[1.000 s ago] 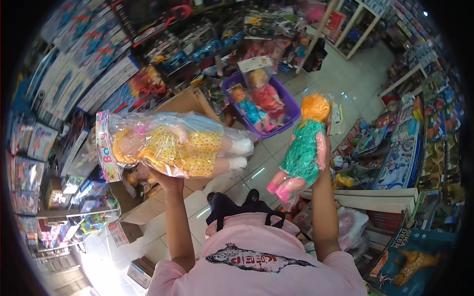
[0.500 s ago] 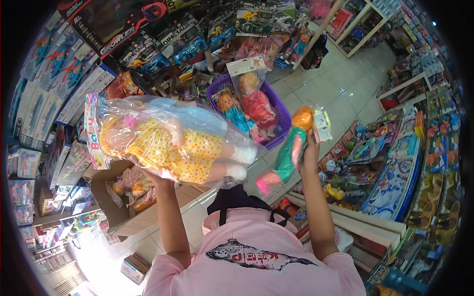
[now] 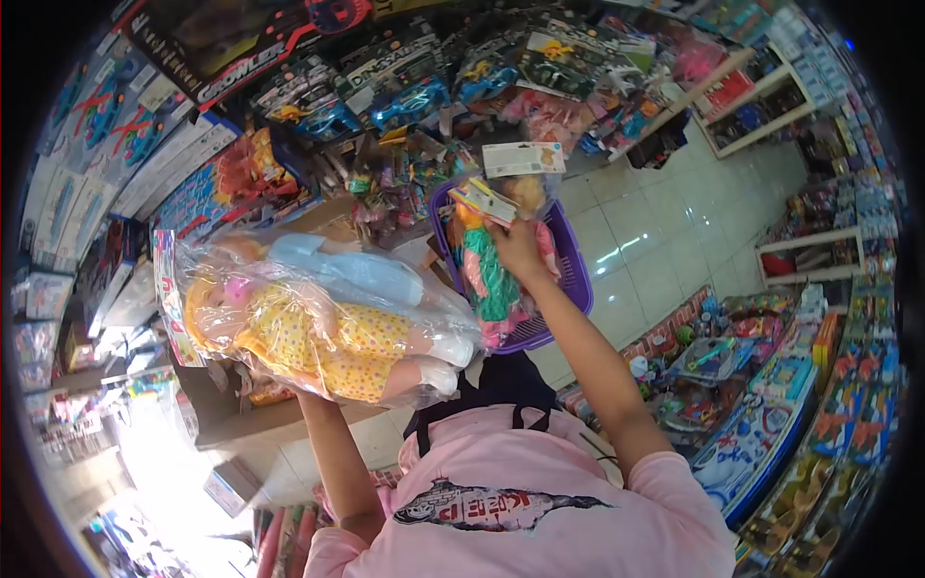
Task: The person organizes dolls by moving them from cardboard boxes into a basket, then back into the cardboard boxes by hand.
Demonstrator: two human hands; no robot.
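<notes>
Our left hand (image 3: 306, 393) props up the bagged yellow-dress doll (image 3: 323, 337); our right hand (image 3: 518, 249) grips the green-dress doll (image 3: 489, 279) over the purple basket (image 3: 573, 279). Slippery plastic could let the yellow-dress doll slide off.

The big doll (image 3: 318, 332) wears a yellow dress with small coloured dots, white socks and a pink hair bow, inside clear plastic with a pink-edged header. Behind it lies a pale blue garment, perhaps a second doll. The small doll (image 3: 491, 275) wears green with pink shoes. The basket (image 3: 568, 279) is purple. The shirt (image 3: 540, 501) is pink with a grey fish print. The floor (image 3: 655, 231) is white tile.
</notes>
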